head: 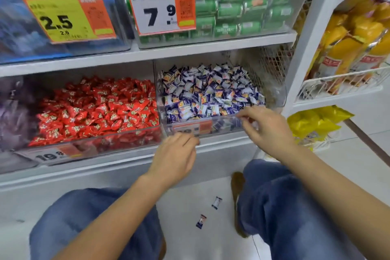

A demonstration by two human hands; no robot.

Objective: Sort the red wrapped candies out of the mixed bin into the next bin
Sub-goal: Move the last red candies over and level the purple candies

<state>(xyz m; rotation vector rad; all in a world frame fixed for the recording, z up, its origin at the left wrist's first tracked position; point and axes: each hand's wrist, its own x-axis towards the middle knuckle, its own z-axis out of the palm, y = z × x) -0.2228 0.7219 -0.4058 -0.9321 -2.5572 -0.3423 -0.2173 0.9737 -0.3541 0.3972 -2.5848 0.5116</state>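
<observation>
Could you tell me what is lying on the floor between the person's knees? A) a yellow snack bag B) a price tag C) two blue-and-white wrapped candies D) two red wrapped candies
C: two blue-and-white wrapped candies lie on the pale floor between the knees, apart from each other.

you reach both bins from the front and above: the red candy bin (pixel 95 110) at 10 o'clock, the blue-and-white candy bin (pixel 211 93) at 12. the upper shelf (pixel 147 53) caps the headroom over their backs. a clear divider wall (pixel 157 95) stands between them. at 2 o'clock a white rack (pixel 306 48) closes the right side.
</observation>
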